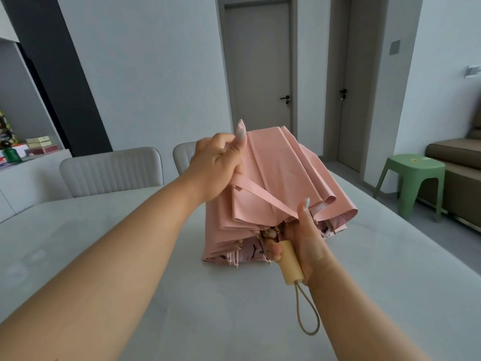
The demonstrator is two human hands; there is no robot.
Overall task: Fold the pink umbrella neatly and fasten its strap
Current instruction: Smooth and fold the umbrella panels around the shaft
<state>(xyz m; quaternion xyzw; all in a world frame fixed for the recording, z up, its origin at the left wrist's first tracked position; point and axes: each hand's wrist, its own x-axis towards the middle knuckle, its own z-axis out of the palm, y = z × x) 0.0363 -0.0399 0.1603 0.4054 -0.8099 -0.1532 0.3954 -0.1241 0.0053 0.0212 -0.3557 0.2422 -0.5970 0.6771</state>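
Above the table (104, 256), the umbrella (281, 178) runs from handle (290, 261) at 6 o'clock to tip at 12. Right hand (302, 238) grips the handle, thumb pinning the strap (265, 196); left hand (216, 168), at 10 o'clock, curls round the folds and seems nearer the strap's root.

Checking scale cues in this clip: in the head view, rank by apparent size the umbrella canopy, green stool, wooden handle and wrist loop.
1. Canopy
2. Stool, farther away, so true size unsure
3. Handle and loop look alike; no ranking.
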